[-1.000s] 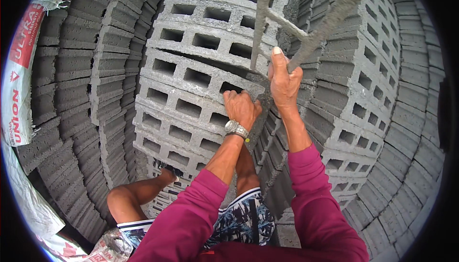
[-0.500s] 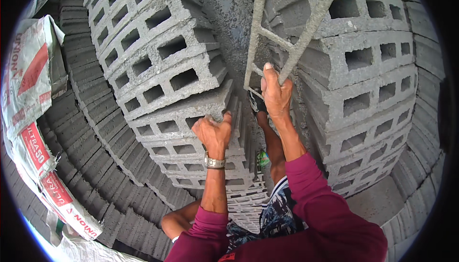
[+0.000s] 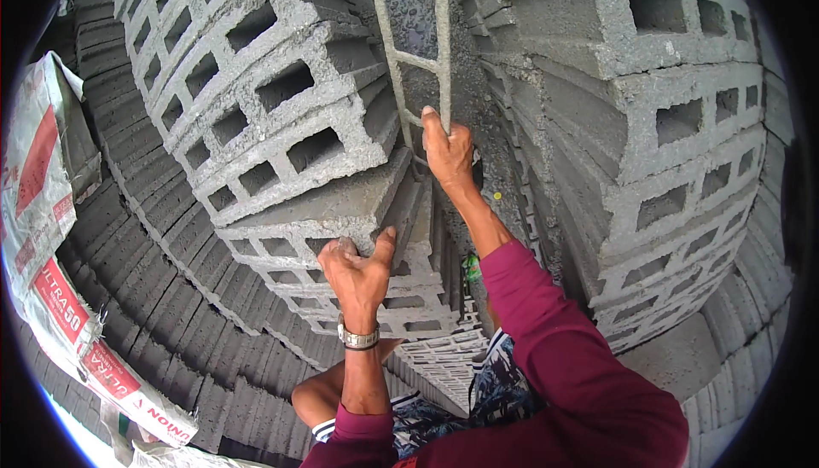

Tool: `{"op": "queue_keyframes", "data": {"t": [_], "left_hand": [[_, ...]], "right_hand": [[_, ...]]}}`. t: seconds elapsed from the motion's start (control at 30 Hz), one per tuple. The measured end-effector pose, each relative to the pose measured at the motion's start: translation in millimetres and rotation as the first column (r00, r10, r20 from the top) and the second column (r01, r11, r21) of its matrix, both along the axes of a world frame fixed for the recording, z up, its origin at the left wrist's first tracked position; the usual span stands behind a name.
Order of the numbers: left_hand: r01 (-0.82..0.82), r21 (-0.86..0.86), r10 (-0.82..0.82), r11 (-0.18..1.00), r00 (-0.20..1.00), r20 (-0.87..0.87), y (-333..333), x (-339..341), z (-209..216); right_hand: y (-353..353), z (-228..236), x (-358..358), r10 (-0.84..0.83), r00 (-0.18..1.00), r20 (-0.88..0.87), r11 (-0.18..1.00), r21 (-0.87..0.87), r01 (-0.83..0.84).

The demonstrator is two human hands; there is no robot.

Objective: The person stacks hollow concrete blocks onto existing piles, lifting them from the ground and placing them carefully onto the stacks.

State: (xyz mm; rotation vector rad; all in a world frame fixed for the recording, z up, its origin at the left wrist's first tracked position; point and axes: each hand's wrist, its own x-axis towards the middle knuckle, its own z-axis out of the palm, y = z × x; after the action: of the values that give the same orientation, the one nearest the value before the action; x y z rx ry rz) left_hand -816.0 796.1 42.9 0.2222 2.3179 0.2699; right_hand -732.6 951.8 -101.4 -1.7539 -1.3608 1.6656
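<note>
My right hand [image 3: 449,151] is closed around the lower end of a narrow, cement-crusted ladder [image 3: 418,62]. The ladder stretches away from me along the gap between two tall stacks of hollow concrete blocks. My left hand [image 3: 357,272], with a metal-banded watch [image 3: 358,338] on the wrist, grips the near corner of a grey hollow block [image 3: 341,199] in the left stack. Its thumb lies along the block's edge and its fingers curl over the front. Blocks above that one sit tilted back, leaving its top face partly bare.
The right stack of hollow blocks [image 3: 636,118] rises close beside my right arm. Rows of stacked blocks [image 3: 145,255] lie to the left, with white-and-red cement bags [image 3: 34,169] at the far left. Something green [image 3: 472,267] lies low in the gap.
The ladder has swung left and now lies nearly straight along the gap, with my right hand moved left too. My left hand keeps its grip on the block. The whole view has shifted slightly.
</note>
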Motion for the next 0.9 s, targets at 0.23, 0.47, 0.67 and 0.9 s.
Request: {"op": "queue_keyframes", "data": {"t": [0.23, 0.47, 0.67, 0.9], "left_hand": [[0.236, 0.037, -0.219, 0.971, 0.943, -0.25, 6, 14, -25], [0.246, 0.313, -0.085, 0.917, 0.889, -0.45, 41, -13, 14], [0.255, 0.283, 0.001, 0.925, 0.741, -0.671, 91, -53, -13], [0.147, 0.326, 0.051, 0.934, 0.847, -0.53, 82, -49, -26]], "right_hand": [[27, 69, -1, -0.118, 0.986, -0.12, 0.993, -0.037, 0.114], [56, 148, 0, -0.114, 0.96, -0.254, 0.991, 0.034, 0.126], [51, 217, -60, 0.146, 0.827, -0.542, 0.978, 0.202, -0.04], [38, 276, -117, 0.299, 0.789, -0.536, 0.937, 0.321, -0.137]]}}
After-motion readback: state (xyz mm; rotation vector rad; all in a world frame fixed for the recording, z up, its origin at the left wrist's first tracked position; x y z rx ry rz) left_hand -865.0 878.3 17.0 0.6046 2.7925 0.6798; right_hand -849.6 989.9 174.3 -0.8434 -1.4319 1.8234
